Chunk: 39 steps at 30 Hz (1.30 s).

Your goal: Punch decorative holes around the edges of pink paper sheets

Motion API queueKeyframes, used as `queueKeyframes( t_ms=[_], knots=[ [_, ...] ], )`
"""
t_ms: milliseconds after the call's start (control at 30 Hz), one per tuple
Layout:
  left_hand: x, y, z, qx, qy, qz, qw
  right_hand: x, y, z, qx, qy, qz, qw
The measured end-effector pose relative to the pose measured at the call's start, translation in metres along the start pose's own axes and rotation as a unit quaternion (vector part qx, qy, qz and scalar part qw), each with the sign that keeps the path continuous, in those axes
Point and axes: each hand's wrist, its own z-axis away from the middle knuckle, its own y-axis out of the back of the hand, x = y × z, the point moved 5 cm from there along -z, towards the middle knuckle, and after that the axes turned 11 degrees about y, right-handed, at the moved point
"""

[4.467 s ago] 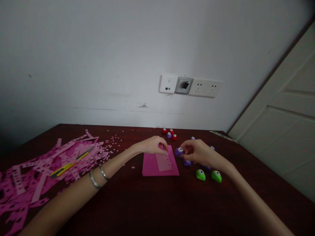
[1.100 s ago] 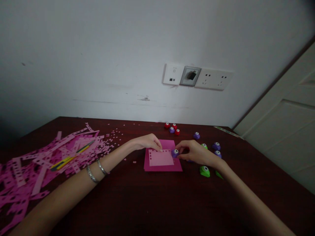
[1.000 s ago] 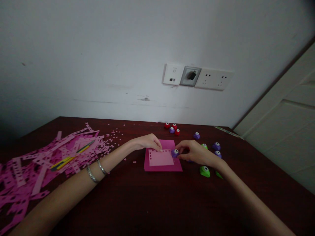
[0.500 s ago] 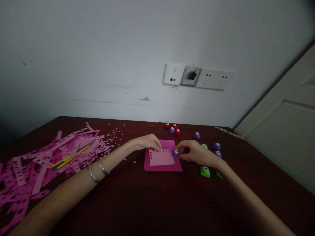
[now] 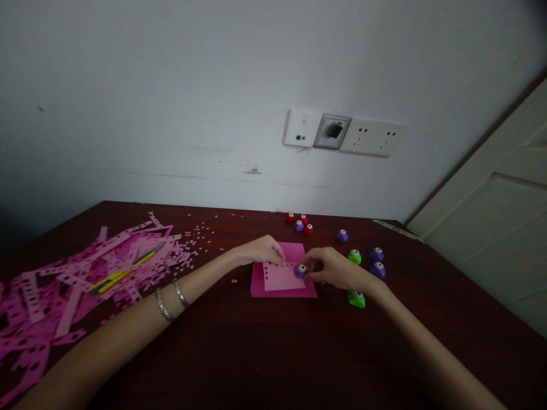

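Observation:
My left hand (image 5: 265,250) pinches the top edge of a light pink sheet of paper (image 5: 282,280) between thumb and fingers. Small shapes are punched along that sheet's left and top edges. A purple craft punch (image 5: 300,271) with a white round button is gripped in the fingers of my right hand (image 5: 331,266), at the sheet's right side. Whether the paper sits in the punch's slot cannot be made out. Beneath lies darker pink paper (image 5: 258,286) on the table.
Pink punched strips (image 5: 72,279) and tiny cut-outs cover the left, with a yellow-and-grey cutter knife (image 5: 110,281) on top. Red punches (image 5: 290,217) stand near the wall. Green punches (image 5: 354,257) and purple punches (image 5: 377,270) are around my right hand. Wall sockets (image 5: 371,136) sit above.
The light pink sheet has shifted slightly right and nearer, along with my left hand. The purple punch in my right hand has moved a little left, over the sheet's right edge.

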Motion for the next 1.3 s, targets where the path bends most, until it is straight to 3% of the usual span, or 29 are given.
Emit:
queueKeyframes(
  t_ms=[100, 233, 333, 433, 567, 767, 1000, 1300],
  knots=[
    [0.004, -0.001, 0.000, 0.024, -0.009, -0.064, 0.998, 0.001, -0.004, -0.001, -0.010, -0.008, 0.005, 1.000],
    [0.015, 0.001, 0.005, 0.101, -0.065, -0.195, 0.973, 0.001, -0.007, -0.002, -0.017, -0.011, 0.009, 1.000],
    [0.018, -0.005, 0.010, 0.088, -0.089, -0.241, 0.962, 0.001, -0.007, -0.003, -0.017, -0.012, 0.011, 1.000],
    [0.013, -0.014, 0.011, 0.031, -0.067, -0.238, 0.969, 0.003, -0.008, -0.003, -0.014, -0.019, 0.020, 1.000],
    [0.007, -0.017, 0.008, 0.028, -0.031, -0.237, 0.971, 0.006, -0.010, -0.003, -0.011, -0.014, 0.024, 1.000],
    [0.009, -0.015, 0.008, 0.013, -0.059, -0.228, 0.972, 0.007, -0.010, -0.002, -0.009, -0.028, 0.001, 1.000],
    [0.030, 0.013, 0.013, 0.091, -0.079, -0.174, 0.977, 0.016, 0.007, 0.000, 0.001, -0.105, -0.095, 0.990],
    [0.033, 0.000, -0.005, -0.080, -0.015, -0.120, 0.989, 0.022, 0.001, -0.019, -0.116, -0.169, -0.139, 0.969]
  ],
)
